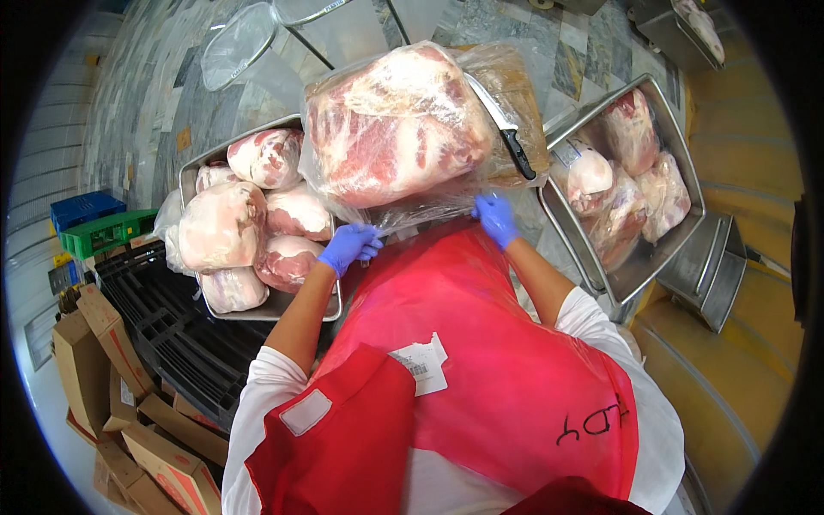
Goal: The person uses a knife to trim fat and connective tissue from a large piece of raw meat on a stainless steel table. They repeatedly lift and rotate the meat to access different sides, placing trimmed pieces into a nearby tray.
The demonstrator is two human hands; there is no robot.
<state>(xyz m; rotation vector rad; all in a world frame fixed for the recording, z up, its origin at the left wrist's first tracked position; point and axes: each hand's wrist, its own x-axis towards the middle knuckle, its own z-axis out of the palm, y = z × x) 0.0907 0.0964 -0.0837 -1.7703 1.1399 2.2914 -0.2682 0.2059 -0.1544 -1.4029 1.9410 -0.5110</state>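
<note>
A large slab of raw meat (395,120), pale fat over pink flesh, lies in clear plastic in front of me. The near end of that plastic bag (421,210) is stretched between my two gloved hands. My left hand (350,247), in a blue-violet glove, pinches the bag's edge at its left. At the right end, my right hand (495,220) has its fingers closed on the same edge. A knife (502,124) with a black handle rests just right of the meat, its handle toward me. Beneath it is a brown board (525,99), partly covered by plastic.
Left of the meat, a metal tub (335,296) holds several meat pieces. Another metal tub (549,215) at right holds several bagged pieces. Clear bin liners (249,51) stand beyond. Cardboard boxes (163,446) and a black pallet (172,326) lie at lower left.
</note>
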